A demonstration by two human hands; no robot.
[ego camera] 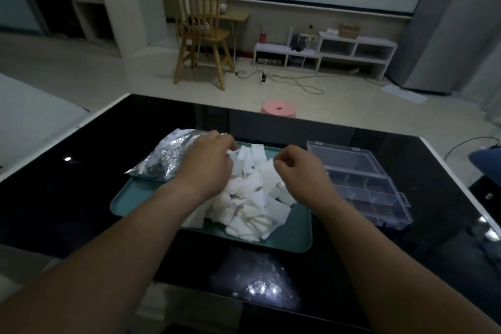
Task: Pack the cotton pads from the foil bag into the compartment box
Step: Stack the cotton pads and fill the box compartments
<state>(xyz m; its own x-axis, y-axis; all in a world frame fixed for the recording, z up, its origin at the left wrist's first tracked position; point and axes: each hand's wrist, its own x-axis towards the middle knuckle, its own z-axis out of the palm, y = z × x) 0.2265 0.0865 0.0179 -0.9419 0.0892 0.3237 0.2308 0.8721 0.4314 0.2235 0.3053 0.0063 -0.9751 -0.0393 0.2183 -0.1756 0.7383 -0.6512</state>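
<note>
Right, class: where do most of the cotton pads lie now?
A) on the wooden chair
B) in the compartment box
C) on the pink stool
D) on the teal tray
D: the cotton pads lie heaped on the teal tray, and the clear compartment box beside it holds none.

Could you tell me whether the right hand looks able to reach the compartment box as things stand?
Probably yes: the right hand is above the cotton pads on the tray, the open compartment box sits just right of it, and nothing stands between them.
</note>
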